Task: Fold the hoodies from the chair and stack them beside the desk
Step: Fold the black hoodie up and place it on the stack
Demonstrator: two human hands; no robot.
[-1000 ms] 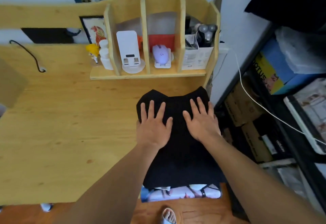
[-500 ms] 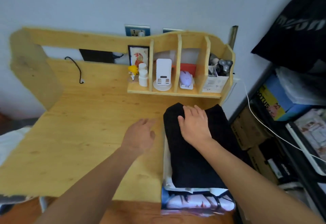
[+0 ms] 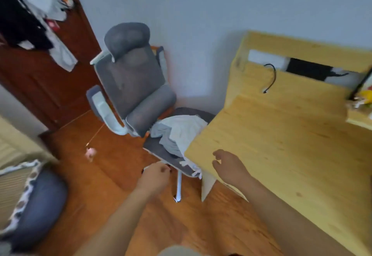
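A crumpled heap of pale hoodies (image 3: 181, 133), white and light grey-blue, lies on the seat of the grey mesh office chair (image 3: 132, 78), spilling toward the seat's front edge, where a bit of white fabric hangs down. The near corner of the wooden desk (image 3: 281, 145) overlaps part of the heap from this angle. The chair stands against the pale wall, turned toward the desk, its white base leg reaching down to the wooden floor (image 3: 112, 167).

The left hand (image 3: 155, 177) hangs in the air over the floor just in front of the chair seat, its fingers loosely curled and holding nothing. The right hand (image 3: 229, 165) hovers over the desk's near corner, fingers relaxed and slightly bent, thumb apart, also empty; whether it touches the wood I cannot tell.

A black cable (image 3: 270, 78) lies on the desk's far side. A blue-grey cushion (image 3: 38, 201) sits at lower left, a small pink object (image 3: 90, 153) rests on the floor, and clothes (image 3: 34, 8) hang on the brown door (image 3: 46, 86) at upper left
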